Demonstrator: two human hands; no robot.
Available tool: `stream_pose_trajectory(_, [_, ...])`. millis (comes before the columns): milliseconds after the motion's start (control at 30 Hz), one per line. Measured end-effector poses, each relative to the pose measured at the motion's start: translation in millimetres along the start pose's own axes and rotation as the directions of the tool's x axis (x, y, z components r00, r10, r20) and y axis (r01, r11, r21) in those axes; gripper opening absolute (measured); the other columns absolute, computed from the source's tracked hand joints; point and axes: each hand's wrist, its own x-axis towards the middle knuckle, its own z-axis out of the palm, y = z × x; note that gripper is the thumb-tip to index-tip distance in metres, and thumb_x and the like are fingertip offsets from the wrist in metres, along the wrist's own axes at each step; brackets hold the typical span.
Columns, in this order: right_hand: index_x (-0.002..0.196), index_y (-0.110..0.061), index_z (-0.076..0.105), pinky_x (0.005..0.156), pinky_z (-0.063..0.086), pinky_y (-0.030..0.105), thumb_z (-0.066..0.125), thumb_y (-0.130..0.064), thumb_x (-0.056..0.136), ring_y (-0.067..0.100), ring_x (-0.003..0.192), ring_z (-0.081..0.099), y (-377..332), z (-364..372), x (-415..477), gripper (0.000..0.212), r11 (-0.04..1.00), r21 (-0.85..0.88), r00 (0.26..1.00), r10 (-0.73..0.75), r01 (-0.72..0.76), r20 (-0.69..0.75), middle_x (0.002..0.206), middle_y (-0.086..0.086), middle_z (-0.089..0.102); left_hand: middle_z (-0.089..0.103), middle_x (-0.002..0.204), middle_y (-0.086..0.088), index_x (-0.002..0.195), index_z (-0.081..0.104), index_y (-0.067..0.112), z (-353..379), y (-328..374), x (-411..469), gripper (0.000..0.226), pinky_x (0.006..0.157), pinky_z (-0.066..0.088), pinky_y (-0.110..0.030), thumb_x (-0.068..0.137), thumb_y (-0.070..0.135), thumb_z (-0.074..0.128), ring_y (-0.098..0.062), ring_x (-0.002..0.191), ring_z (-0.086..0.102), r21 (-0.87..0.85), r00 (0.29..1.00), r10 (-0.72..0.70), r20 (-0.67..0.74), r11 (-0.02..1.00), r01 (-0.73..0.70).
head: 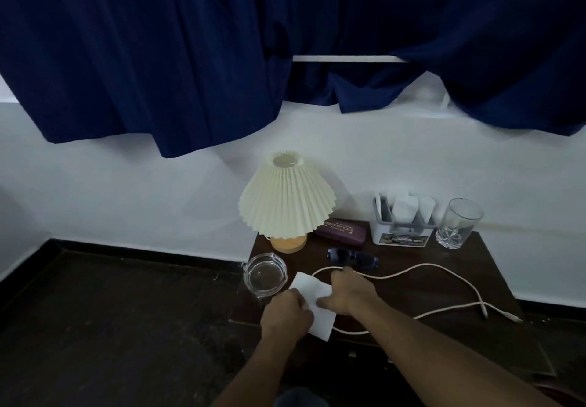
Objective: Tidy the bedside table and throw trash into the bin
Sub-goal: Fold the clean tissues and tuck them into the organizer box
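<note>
Careful: both your left hand (290, 310) and right hand (348, 292) have fingers pinching the white paper (320, 314) at the desk's (428, 283) front edge; pulling sideways could drag the cable (412, 272) or knock the ashtray (264, 275) off.

Glossy dark wood table (444, 267), clear glass ashtray (265, 275) — pleated paper-like lampshade (287, 199)

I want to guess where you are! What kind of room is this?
Probably a bedroom: a small bedside table against the wall holds a pleated lamp, a glasses case and sunglasses, with dark blue curtains above.
</note>
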Motion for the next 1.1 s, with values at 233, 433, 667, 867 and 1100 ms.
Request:
stream_pose_trajectory(233, [0.106, -0.011, 0.07, 0.078, 0.053, 0.032, 0.076, -0.04, 0.08, 0.025, 0.106, 0.068, -0.2, 1.1, 15.2, 0.04, 0.988, 0.144, 0.994, 0.048, -0.062, 0.097, 0.116, 0.008, 0.069, 0.072, 0.115, 0.003, 0.112, 0.07, 0.024, -0.5, -13.1, 8.5, 0.026, 0.094, 0.053, -0.033, 0.087, 0.031, 0.065, -0.019, 0.109, 0.066, -0.067, 0.999, 0.037, 0.011, 0.997, -0.036])
stream_pose_trajectory(433, [0.082, -0.007, 0.068, 0.083, 0.058, 0.037, 0.075, -0.021, 0.081, 0.023, 0.089, 0.07, 6.6, -24.3, 14.2, 0.015, 0.935, 0.346, 0.996, 0.053, -0.074, 0.07, 0.091, 0.01, 0.074, 0.07, 0.119, 0.004, 0.123, 0.062, 0.027, -3.7, -10.9, 7.5, 0.036, 0.096, 0.054, -0.036, 0.089, 0.038, 0.064, -0.018, 0.111, 0.065, -0.151, 1.0, -0.002, -0.03, 0.989, -0.003])
stream_pose_trajectory(667, [0.108, -0.013, 0.068, 0.083, 0.054, 0.033, 0.077, -0.048, 0.078, 0.021, 0.104, 0.065, 11.6, 9.0, 4.9, 0.047, 0.962, 0.252, 0.993, 0.09, -0.105, 0.07, 0.113, 0.004, 0.066, 0.062, 0.125, 0.002, 0.124, 0.061, 0.027, 3.9, -7.6, 1.2, 0.037, 0.098, 0.053, -0.034, 0.087, 0.031, 0.067, -0.017, 0.113, 0.062, -0.048, 0.999, 0.019, 0.037, 0.999, -0.018])
stream_pose_trajectory(867, [0.078, -0.01, 0.071, 0.069, 0.05, 0.03, 0.073, -0.03, 0.08, 0.022, 0.085, 0.068, 11.1, -0.2, 3.4, 0.021, 0.943, 0.323, 0.99, 0.029, -0.074, 0.14, 0.083, 0.005, 0.067, 0.063, 0.125, 0.003, 0.127, 0.06, 0.026, 3.6, -2.7, 0.7, 0.042, 0.097, 0.054, -0.035, 0.087, 0.039, 0.066, -0.016, 0.111, 0.063, -0.044, 1.0, 0.025, 0.006, 0.999, -0.024])
stream_pose_trajectory(1100, [0.105, -0.02, 0.071, 0.063, 0.049, 0.025, 0.076, -0.01, 0.078, 0.015, 0.088, 0.065, 25.1, -63.1, -5.8, 0.029, 0.642, 0.766, 0.999, -0.007, 0.032, -0.036, 0.102, 0.0, 0.068, 0.051, 0.128, 0.004, 0.137, 0.05, 0.023, -8.9, 29.5, 1.0, 0.057, 0.097, 0.051, -0.037, 0.085, 0.033, 0.072, -0.019, 0.119, 0.055, -0.489, 0.976, 0.051, -0.211, 0.859, -0.15])
